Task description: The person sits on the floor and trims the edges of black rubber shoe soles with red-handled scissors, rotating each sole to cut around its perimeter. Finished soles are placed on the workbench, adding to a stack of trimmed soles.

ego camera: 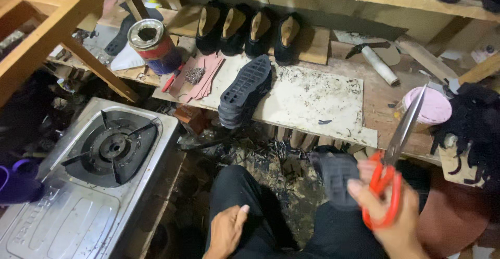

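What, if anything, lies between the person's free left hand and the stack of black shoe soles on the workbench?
Nothing visible blocks it. The left hand rests on the knee; only littered floor and the workbench edge separate it from the stacked soles.

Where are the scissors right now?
Head view, lower right: the red-handled scissors are in the right hand, blades pointing up toward the pink-lidded container.

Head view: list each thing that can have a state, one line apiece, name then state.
scissors: blades shut, tips up, held by the red handles
right hand: shut on the scissors
left hand: open, resting on the thigh
gas stove: no flame showing
tin can: upright, lid off
black soles: stacked, tread up
pink-lidded tub: lid on
four shoe uppers: lined up with lasts inside
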The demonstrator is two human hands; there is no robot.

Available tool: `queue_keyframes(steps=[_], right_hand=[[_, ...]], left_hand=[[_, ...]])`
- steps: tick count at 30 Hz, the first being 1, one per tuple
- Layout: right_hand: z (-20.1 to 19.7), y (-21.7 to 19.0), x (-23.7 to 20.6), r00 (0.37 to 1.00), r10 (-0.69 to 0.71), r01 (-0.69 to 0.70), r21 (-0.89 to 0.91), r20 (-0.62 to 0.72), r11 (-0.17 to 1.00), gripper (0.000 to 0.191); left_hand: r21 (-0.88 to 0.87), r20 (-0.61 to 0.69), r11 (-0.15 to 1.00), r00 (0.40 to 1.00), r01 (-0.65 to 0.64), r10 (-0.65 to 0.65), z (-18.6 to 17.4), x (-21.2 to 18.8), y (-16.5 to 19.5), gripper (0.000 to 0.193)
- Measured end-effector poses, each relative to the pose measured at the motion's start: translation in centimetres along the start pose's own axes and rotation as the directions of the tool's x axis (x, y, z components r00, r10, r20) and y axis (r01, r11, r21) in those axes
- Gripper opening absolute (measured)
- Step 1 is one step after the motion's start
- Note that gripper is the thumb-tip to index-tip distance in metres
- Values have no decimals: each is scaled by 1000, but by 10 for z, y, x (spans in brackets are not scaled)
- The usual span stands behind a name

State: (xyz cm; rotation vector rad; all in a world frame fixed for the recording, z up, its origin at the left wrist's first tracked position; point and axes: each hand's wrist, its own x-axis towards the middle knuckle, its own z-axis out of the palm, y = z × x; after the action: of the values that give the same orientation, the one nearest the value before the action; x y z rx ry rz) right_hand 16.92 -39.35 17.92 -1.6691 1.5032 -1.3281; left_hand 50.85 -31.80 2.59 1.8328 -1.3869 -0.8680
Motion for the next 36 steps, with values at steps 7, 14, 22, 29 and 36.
queue_keyframes(steps=[7,14,22,29,36], right_hand=[[76,19,143,937,339,-348,198,80,916,46],[74,30,155,930,358,-349,-102,79,931,46],[20,36,18,964,220,-154,-362,150,919,48],[33,147,-135,678,635,-575,-272,370,772,62],[28,171,-153,656,684,-619,-290,319,730,65]], left_hand=[[-24,2,994,995,102,-102,-7,-8,5,43],[109,-4,973,979,203,-204,11,-4,-10,45],[61,-53,964,963,-260,264,-33,14,87,25],[472,-119,473,478,-744,870,-98,73,231,23],[814,173,423,862,-397,477,-72,176,244,33]])
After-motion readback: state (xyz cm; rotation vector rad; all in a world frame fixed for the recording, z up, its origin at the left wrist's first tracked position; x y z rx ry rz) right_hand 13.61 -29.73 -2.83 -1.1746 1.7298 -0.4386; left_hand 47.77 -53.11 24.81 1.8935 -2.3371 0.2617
